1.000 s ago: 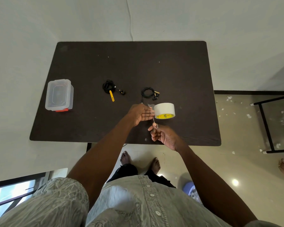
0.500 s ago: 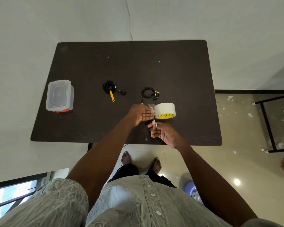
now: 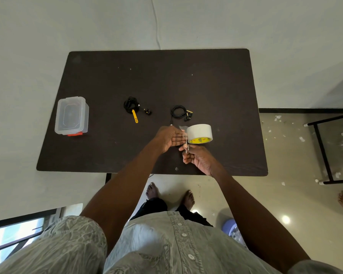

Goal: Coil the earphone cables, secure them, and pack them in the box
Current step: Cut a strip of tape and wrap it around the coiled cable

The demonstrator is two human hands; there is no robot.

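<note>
Head view: left hand (image 3: 169,138), fingers straight, meets the tape roll (image 3: 199,133); right hand (image 3: 196,157) pinches thin scissors (image 3: 186,144) upright at the tape, beside coiled earphones (image 3: 179,112).

Soft, even daylight, sharp focus on the dark surface (image 3: 127,80). Bright glare spots on the glossy floor (image 3: 285,219), wide-angle bending at the edges, window (image 3: 14,236) blown out lower left.

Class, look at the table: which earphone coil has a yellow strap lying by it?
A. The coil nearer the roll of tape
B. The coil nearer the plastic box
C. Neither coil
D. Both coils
B: the yellow strap lies at the left coil, nearer the plastic box; the coil by the tape roll has none.
</note>
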